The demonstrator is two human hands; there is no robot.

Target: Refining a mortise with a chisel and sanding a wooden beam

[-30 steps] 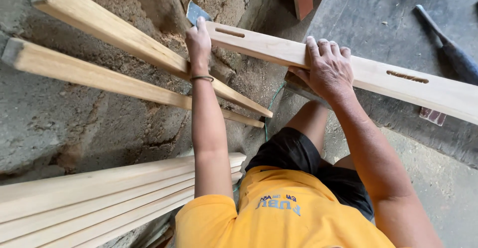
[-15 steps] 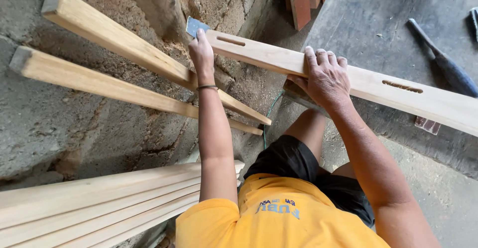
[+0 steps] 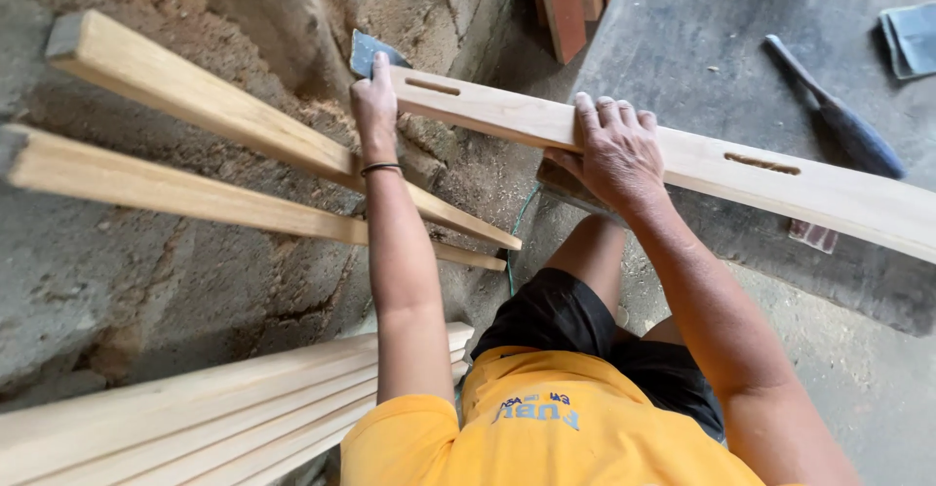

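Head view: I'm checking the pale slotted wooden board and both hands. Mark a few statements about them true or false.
1. The right hand lies on top of the pale wooden board with slots. True.
2. The left hand is empty. False: it holds a small grey sheet at the board's end.
3. A dark-handled tool lies on the grey work surface beyond the board. True.
4. The board has no cuts in it. False: two narrow slots show in it.
5. The left wrist is bare. False: a thin dark band circles it.
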